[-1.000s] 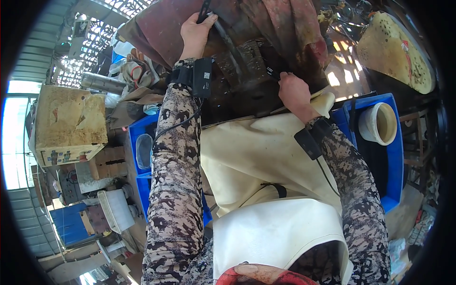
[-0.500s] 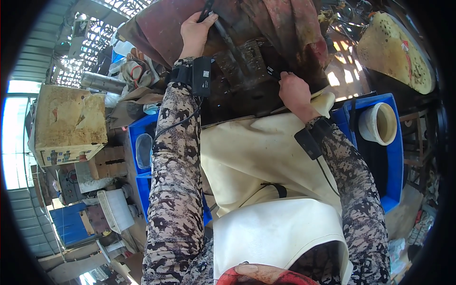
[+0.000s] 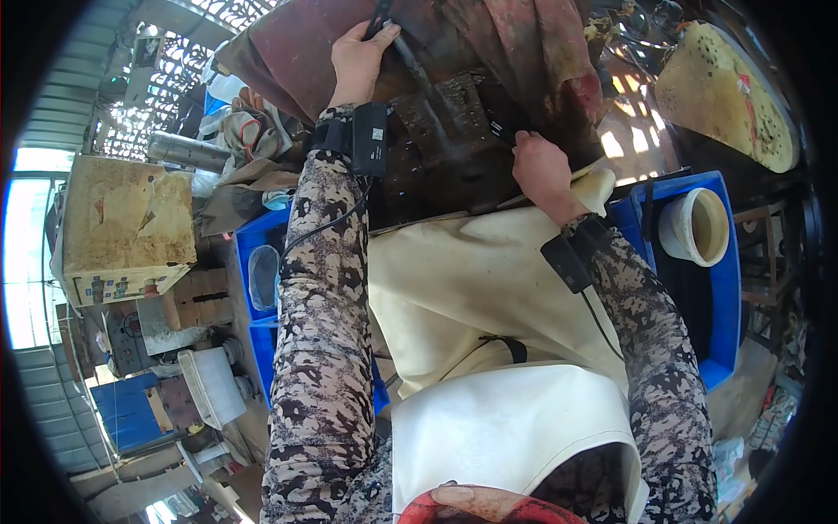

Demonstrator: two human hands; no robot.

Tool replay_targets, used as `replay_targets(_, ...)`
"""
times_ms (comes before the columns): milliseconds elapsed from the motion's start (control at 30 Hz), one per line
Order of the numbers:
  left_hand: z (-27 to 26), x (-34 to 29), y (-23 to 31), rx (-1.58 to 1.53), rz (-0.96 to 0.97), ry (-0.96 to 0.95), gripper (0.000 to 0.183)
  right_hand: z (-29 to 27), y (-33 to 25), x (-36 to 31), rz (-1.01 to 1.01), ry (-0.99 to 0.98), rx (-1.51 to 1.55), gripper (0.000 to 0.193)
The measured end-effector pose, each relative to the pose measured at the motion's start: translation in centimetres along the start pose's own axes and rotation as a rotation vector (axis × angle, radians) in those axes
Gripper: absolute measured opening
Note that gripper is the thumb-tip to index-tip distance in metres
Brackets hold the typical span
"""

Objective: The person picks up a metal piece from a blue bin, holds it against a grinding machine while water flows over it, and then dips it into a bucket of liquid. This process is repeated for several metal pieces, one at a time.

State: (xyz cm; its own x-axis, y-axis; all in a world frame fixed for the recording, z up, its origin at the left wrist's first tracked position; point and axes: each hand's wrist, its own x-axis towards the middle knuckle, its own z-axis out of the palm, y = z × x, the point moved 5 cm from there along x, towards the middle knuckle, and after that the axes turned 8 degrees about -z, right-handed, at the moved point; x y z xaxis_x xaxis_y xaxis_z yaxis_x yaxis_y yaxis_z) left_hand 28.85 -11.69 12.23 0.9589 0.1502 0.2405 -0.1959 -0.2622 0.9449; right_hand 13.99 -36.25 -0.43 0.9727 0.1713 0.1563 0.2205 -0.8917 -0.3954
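My left hand (image 3: 356, 65) is closed on a slim black object (image 3: 380, 16) at the top of the head view; its kind is unclear. Just below those fingers, a pale, watery streak (image 3: 419, 74) runs down to a dark, wet metal block (image 3: 447, 118). To the block's right, my right hand (image 3: 541, 170) is closed around a short black object (image 3: 501, 133) with light marks on its end, most of it hidden in the fist. A worn, dark red cover (image 3: 532, 52) drapes behind and around the wet work area.
Blue bins stand on both sides; the right bin (image 3: 721, 288) holds a cream bucket (image 3: 694, 227). A cream apron (image 3: 489, 262) covers my lap. At left are work gloves (image 3: 244, 131), a metal cylinder (image 3: 188, 151) and a stained box (image 3: 127, 223). A yellowed board (image 3: 724, 96) leans at upper right.
Both hands stay in nearly the same place with the same grips. The pale streak over the metal block looks slightly different in shape.
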Motion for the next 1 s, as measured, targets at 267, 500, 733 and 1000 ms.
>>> replay_targets(267, 0.6, 0.4, -0.4, 0.000, 0.056, 0.014, 0.022, -0.4, 0.0, 0.0, -0.001, 0.017, -0.004, 0.012)
replay_targets(500, 0.6, 1.0, -0.6, 0.088, 0.066, 0.003, 0.032, -0.6, 0.0, 0.1, 0.012, -0.001, 0.008, 0.015)
replay_targets(733, 0.8, 0.9, 0.2, 0.286, 0.162, 0.060, 0.033, -0.4, 0.3, 0.0, -0.030, 0.067, 0.002, 0.012)
replay_targets(1000, 1.0, 0.3, 1.2, 0.445, 0.109, 0.080, 0.033, -0.4, 0.5, 0.1, 0.004, 0.074, -0.008, 0.011)
